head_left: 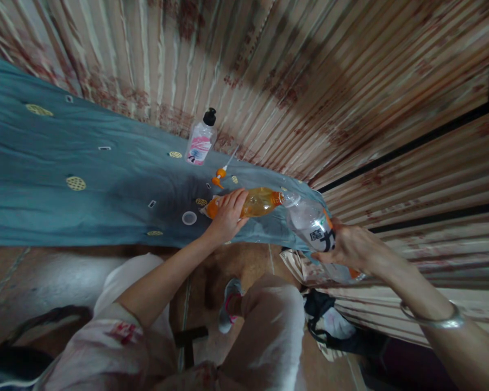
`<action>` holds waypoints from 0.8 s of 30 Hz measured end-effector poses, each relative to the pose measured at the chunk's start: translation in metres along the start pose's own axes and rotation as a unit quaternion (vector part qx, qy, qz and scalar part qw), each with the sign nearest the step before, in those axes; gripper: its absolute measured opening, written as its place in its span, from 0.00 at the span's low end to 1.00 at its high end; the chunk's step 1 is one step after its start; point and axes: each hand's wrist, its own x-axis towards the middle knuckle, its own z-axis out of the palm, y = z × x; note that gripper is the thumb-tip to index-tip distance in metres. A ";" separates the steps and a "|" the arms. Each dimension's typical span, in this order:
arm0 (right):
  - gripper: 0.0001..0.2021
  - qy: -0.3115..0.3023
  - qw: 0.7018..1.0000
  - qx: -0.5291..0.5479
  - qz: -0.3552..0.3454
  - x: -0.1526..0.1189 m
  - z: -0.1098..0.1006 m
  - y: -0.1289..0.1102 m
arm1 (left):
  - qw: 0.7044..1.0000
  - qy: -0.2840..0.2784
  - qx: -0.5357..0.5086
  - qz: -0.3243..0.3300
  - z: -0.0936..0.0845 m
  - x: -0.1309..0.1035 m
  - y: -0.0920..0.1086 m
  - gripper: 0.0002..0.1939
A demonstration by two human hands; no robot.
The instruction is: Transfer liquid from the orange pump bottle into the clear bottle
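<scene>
My left hand (227,215) is closed around a transparent orange bottle (261,202), which lies over on its side above the cloth. Its open neck points right and meets the neck of a clear plastic bottle (305,218). That clear bottle carries a label with a black-and-white code, and my right hand (352,245) grips it by the label. Whether liquid passes between the two mouths I cannot tell. Near my left hand lie an orange pump head (219,177) with a thin tube and a small round white cap (189,218).
A clear pump bottle (200,144) with a black top and pink label stands at the back of the blue-green patterned cloth (118,168). Behind it hangs a pleated curtain (244,70). Dark bars (411,152) cross it at right. A bag (330,320) sits on the floor.
</scene>
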 end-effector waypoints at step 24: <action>0.25 -0.002 1.000 -0.015 0.008 0.001 -0.001 -0.002 | 1.000 0.011 -0.001 0.011 0.002 -0.001 -0.002 0.34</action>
